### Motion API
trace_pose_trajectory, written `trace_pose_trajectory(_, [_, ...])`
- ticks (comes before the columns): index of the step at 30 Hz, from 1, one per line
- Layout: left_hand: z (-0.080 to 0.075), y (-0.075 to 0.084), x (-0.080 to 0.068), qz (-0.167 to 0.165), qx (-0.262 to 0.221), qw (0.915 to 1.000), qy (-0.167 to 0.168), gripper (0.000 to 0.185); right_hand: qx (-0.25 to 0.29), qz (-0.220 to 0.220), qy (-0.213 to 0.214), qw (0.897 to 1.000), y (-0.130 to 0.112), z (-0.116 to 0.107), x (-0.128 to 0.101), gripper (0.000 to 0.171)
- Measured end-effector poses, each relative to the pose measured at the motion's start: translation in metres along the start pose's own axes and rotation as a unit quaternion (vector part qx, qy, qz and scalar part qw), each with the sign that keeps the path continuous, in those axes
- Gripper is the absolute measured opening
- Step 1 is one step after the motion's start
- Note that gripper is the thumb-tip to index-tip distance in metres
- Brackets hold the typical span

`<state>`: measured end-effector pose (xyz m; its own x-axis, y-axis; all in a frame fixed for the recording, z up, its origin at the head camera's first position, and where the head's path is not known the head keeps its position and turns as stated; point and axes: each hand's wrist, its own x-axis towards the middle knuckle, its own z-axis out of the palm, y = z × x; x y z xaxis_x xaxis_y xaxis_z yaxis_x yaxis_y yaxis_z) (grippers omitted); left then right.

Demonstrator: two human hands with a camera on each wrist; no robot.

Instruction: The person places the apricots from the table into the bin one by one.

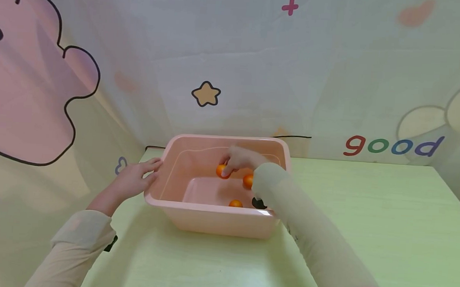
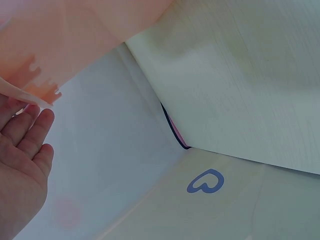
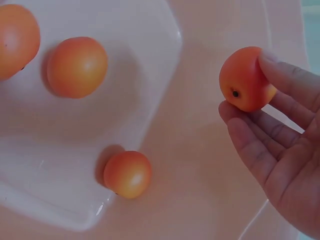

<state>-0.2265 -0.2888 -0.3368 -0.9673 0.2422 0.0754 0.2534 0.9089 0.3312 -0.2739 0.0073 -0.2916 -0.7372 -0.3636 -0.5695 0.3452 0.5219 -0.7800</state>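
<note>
A pink plastic basin (image 1: 218, 221) stands on the table. Inside it my right hand (image 1: 240, 158) pinches a small round orange-red fruit (image 3: 245, 80) between thumb and fingers. A dark dot marks the held fruit's skin in the right wrist view. Below it, one loose fruit (image 3: 128, 174) sits near the edge of the basin's floor, another fruit (image 3: 78, 67) lies farther in, and a third fruit (image 3: 17, 42) is cut off by the frame. My left hand (image 1: 132, 179) touches the basin's left rim, fingers rather straight, their tips right at the lip (image 2: 27, 96) in the left wrist view.
The pale green table (image 1: 367, 211) extends right of the basin and in front of it. A printed cloth (image 1: 248, 96) with a star and the word "good" hangs close behind. More cloth rises along the left side, with a blue heart (image 2: 206, 181) near the table's edge.
</note>
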Motion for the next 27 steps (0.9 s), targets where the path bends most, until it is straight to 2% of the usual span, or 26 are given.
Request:
trace_pose_trajectory(1, [0.0, 0.0, 0.0, 0.0, 0.0, 1.0, 0.001, 0.045, -0.03, -0.025, -0.005, 0.999, 0.003, 0.0, 0.012, 0.029])
trace_pose_trajectory(3, [0.001, 0.0, 0.0, 0.0, 0.001, 1.0, 0.001, 0.045, -0.081, -0.046, -0.013, 0.996, 0.008, -0.001, 0.035, 0.025])
trace_pose_trajectory(5, [0.001, 0.0, 0.0, 0.001, 0.002, 1.0, 0.001, 0.045, -0.154, -0.083, -0.019, 0.984, 0.012, -0.002, 0.059, 0.021])
trace_pose_trajectory(10, [0.001, 0.001, 0.0, -0.001, -0.003, 1.0, -0.003, 0.045, -0.212, -0.078, -0.036, 0.974, 0.019, -0.002, 0.09, 0.019])
trace_pose_trajectory(19, [0.001, 0.002, 0.001, 0.003, -0.002, 1.0, -0.004, 0.045, -0.214, -0.079, -0.044, 0.973, 0.025, -0.002, 0.097, 0.016])
trace_pose_trajectory(25, [0.001, 0.003, 0.001, 0.004, -0.002, 1.0, -0.004, 0.045, -0.172, -0.036, -0.025, 0.984, 0.027, -0.002, 0.093, 0.027])
trace_pose_trajectory(27, [0.002, 0.003, 0.001, 0.004, -0.002, 1.0, -0.003, 0.045, -0.169, -0.036, -0.017, 0.985, 0.024, -0.001, 0.086, 0.03])
